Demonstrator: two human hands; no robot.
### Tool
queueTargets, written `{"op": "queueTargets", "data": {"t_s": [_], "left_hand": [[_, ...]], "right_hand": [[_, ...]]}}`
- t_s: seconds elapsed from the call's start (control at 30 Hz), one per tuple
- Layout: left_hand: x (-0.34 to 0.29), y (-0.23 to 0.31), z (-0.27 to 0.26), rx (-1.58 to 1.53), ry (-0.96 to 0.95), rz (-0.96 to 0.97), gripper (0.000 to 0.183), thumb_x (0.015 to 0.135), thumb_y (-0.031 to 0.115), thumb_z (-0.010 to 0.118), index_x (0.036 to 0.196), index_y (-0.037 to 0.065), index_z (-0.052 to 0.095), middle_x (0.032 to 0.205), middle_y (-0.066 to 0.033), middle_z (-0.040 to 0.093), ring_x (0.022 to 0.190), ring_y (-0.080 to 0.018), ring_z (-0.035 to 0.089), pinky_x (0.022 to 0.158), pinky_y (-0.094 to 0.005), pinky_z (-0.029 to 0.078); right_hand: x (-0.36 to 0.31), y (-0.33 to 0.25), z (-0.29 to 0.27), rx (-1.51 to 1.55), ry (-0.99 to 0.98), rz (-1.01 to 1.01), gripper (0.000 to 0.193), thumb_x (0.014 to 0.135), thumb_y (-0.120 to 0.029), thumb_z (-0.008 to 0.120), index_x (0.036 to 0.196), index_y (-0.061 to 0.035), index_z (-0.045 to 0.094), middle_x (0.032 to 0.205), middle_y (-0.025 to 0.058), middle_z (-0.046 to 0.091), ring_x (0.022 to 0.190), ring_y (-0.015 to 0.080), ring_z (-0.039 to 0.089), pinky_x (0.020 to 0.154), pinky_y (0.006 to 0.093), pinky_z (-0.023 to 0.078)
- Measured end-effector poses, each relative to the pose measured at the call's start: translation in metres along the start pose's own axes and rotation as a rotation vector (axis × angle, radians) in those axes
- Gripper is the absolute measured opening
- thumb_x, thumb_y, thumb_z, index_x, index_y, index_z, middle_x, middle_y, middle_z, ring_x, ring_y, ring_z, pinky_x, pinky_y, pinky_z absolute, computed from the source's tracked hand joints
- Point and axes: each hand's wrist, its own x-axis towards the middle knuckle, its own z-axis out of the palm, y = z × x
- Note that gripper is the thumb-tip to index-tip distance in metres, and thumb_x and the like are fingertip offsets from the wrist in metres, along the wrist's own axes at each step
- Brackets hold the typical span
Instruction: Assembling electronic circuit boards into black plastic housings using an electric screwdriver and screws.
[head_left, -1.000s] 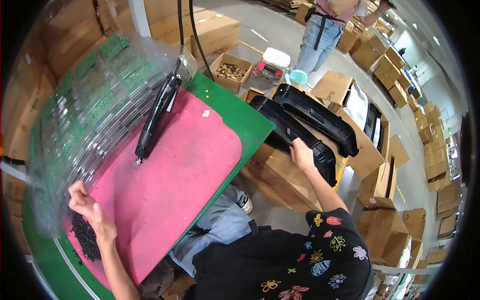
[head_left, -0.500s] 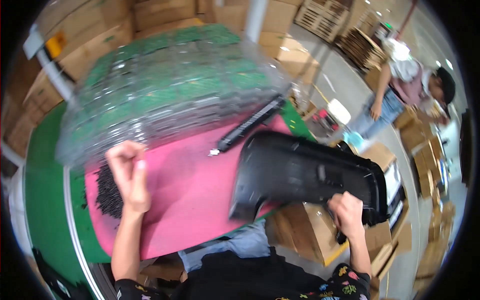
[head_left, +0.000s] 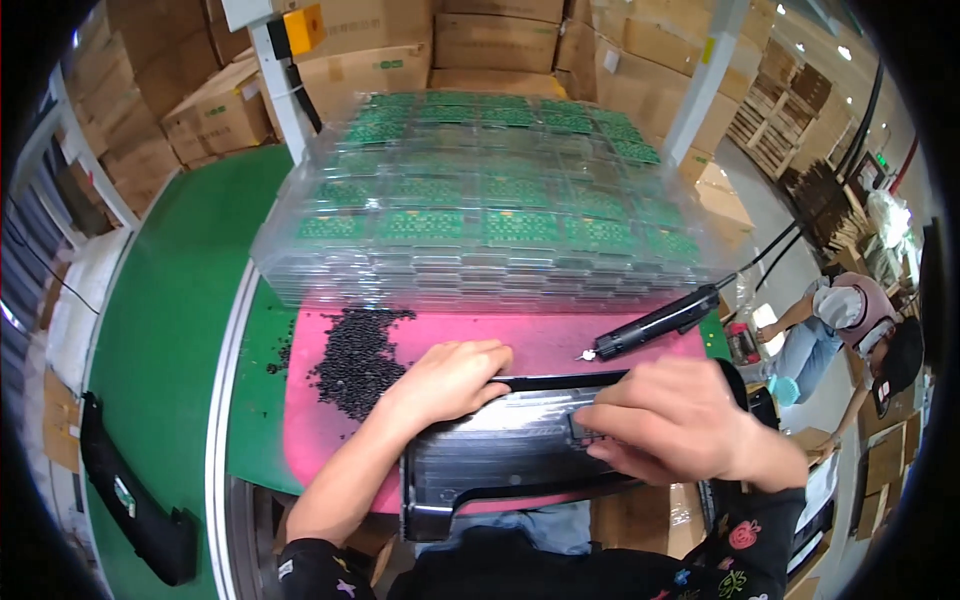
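Over the pink mat (head_left: 545, 335), the left hand (head_left: 447, 382) holds a black shell (head_left: 510, 455) by its rim; whether the right hand (head_left: 675, 420) over it grips anything, I can't tell.

Hands (head_left: 450, 382) at black plastic panel (head_left: 500, 450)

Right hand (head_left: 680, 420) is kinda smeared and blocks a chunk of the black plastic shell (head_left: 500, 455), so can't tell if there's anything under those fingers. Left hand (head_left: 450, 382) hides some far edge too. Little black bits (head_left: 358, 365)? Too tiny to identify, sorry.
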Motion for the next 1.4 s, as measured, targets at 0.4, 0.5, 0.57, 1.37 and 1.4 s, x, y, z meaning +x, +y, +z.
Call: {"op": "queueTargets", "data": {"t_s": [0.4,0.5,0.57,1.37,1.4], "left_hand": [[-0.013,-0.013,-0.012,-0.038,0.009,-0.054,0.025,0.083,0.018,0.069,0.095,0.002,0.054,0.096,-0.016,0.062,0.094,-0.0401,0.061,0.076,-0.0502,0.049],[0.004,-0.008,0.0,-0.043,-0.03,0.016,0.027,0.083,0.019,0.069,0.097,0.002,0.054,0.1,-0.0163,0.061,0.097,-0.04,0.06,0.077,-0.0506,0.049],[0.001,-0.012,0.005,-0.075,-0.033,0.022,0.026,0.085,0.021,0.068,0.096,0.003,0.053,0.098,-0.0159,0.061,0.096,-0.04,0.06,0.077,-0.0498,0.048],[0.001,-0.03,0.016,-0.062,0.039,0.151,0.032,0.083,0.017,0.067,0.107,0.002,0.053,0.104,-0.0165,0.058,0.093,-0.0408,0.06,0.075,-0.0514,0.048],[0.001,-0.03,0.019,-0.064,0.075,0.176,0.032,0.082,0.016,0.067,0.107,0.002,0.053,0.103,-0.0164,0.058,0.092,-0.0406,0.061,0.075,-0.0516,0.048]], "right_hand": [[0.035,-0.063,-0.044,0.075,0.168,-0.155,0.02,0.064,-0.004,0.069,0.082,-0.0081,0.059,0.079,0.008,0.061,0.061,0.0189,0.057,0.053,0.0331,0.044],[0.057,-0.076,-0.065,-0.021,0.049,-0.21,0.024,0.063,0.0,0.068,0.083,-0.0053,0.056,0.082,0.0109,0.06,0.062,0.0212,0.057,0.054,0.0358,0.046],[0.078,-0.075,-0.074,-0.059,-0.006,-0.284,0.027,0.062,0.002,0.067,0.084,-0.0035,0.053,0.084,0.0128,0.059,0.063,0.0227,0.058,0.054,0.0376,0.046],[0.316,0.245,0.235,-0.263,-0.179,0.538,0.07,0.086,-0.021,0.067,0.146,-0.014,0.032,0.13,0.0167,0.054,0.127,0.0356,0.046,0.108,0.0508,0.033],[0.317,0.249,0.237,-0.244,-0.229,0.583,0.07,0.087,-0.021,0.066,0.147,-0.0154,0.03,0.127,0.0173,0.057,0.125,0.0379,0.047,0.107,0.0515,0.033]]}}
